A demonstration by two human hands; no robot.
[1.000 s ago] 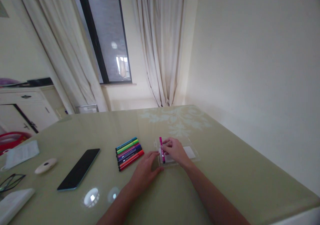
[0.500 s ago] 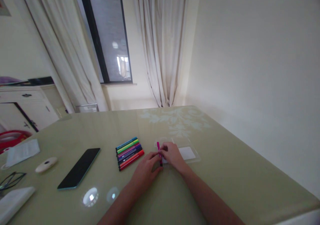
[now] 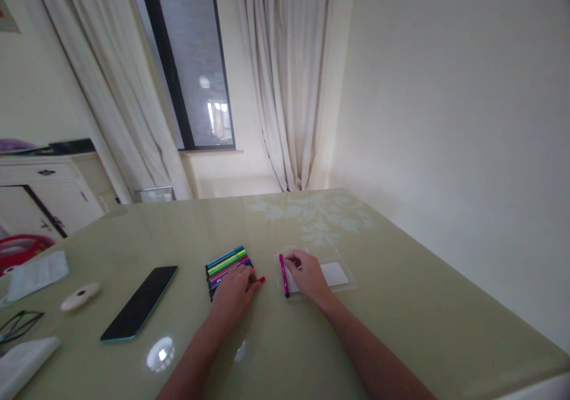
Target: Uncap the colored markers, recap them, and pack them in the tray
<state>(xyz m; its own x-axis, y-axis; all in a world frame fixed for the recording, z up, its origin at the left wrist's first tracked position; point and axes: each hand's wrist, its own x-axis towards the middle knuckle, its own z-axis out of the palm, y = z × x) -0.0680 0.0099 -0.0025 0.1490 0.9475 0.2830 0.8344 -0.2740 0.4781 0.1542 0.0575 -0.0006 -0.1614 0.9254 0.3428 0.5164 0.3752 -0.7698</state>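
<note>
Head view: magenta plastic marker (image 3: 284,276) along left edge of clear plastic case (image 3: 329,253), my right hand (image 3: 308,274) curled against it, pinch uncertain.
Likely light, stiff, slick: hold mid-barrel; my left hand's (image 3: 234,286) grip unclear.

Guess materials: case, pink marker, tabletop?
Case: likely clear, smooth plastic; the tabletop shows through.
Pink marker: probably smooth plastic; even color, slim molded-looking barrel.
Tabletop: glossy, maybe glass or a clear cover; bright reflections. Can't tell which.

Left hand (image 3: 232,287) bare, left forearm (image 3: 196,348) bare. Right hand (image 3: 309,275) bare, right forearm (image 3: 369,343) bare. Both taper to narrower wrists (image 3: 329,302).
</note>
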